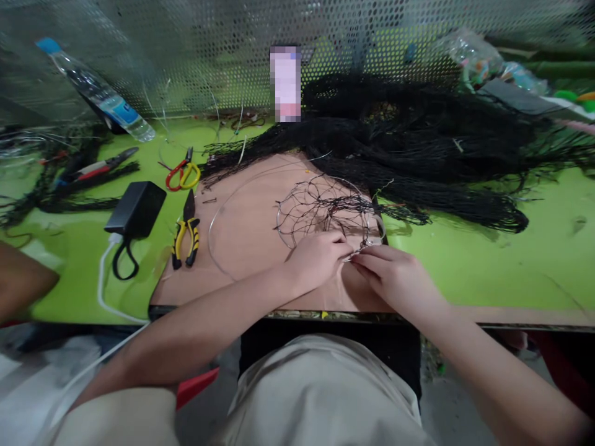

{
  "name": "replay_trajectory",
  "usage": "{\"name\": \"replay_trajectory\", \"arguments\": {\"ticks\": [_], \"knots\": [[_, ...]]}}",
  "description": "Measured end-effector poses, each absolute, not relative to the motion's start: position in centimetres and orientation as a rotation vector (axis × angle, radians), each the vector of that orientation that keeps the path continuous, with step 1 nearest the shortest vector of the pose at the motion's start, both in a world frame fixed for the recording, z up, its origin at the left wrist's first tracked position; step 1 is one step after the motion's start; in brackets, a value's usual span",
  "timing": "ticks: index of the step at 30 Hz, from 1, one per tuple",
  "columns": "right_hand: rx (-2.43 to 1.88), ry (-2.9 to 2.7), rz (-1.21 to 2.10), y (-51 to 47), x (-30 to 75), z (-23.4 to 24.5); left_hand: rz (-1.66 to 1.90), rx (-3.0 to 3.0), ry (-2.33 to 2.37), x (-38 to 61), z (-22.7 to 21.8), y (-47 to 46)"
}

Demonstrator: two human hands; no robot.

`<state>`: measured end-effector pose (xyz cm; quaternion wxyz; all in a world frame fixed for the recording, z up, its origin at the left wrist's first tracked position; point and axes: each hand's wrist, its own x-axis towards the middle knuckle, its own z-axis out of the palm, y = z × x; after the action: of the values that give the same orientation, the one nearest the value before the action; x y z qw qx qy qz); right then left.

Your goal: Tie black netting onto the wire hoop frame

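A wire hoop (277, 218) with black netting (320, 204) strung across it lies on the brown board (251, 235). My left hand (320, 254) is closed in a pinch at the hoop's near edge. Close beside it, my right hand (395, 272) pinches the same edge from the right, fingertips almost meeting the left ones. The exact bit of wire or cord between the fingers is too small to tell. A longer loop of thin wire (211, 229) curves over the board to the left of the netted hoop.
Yellow-black pliers (186, 232), red-yellow snippers (183, 175), red-handled pliers (105, 166) and a black power bank (136, 209) with a white cable lie left. Behind are a water bottle (100, 93), a phone (285, 83) and heaped black netting (418, 148). Another person's arm (23, 282) shows at left.
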<state>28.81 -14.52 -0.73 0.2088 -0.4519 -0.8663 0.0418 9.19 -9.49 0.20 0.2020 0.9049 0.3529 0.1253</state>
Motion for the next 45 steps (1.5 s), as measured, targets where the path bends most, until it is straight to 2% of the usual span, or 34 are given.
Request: {"name": "replay_trajectory", "arguments": {"ticks": [5,10,18,38,45], "knots": [[-1.117,-2.469,0.060,-14.2,29.7,-0.7,0.455,2.488,0.958,9.1,-0.4,-9.4],[-1.080,-2.573,0.021,-14.1,30.1,-0.3,0.388,2.502,0.994,9.3,-0.1,-9.4],[-1.272,-2.462,0.280,-14.8,28.9,0.2,0.203,2.478,1.047,7.9,1.9,-9.3],[-1.165,-2.449,0.157,-14.3,28.8,-0.3,0.355,2.645,0.873,7.4,0.6,-9.7],[-1.159,-2.460,0.119,-14.3,28.8,-0.3,0.380,2.593,1.029,6.9,1.2,-10.2]]}}
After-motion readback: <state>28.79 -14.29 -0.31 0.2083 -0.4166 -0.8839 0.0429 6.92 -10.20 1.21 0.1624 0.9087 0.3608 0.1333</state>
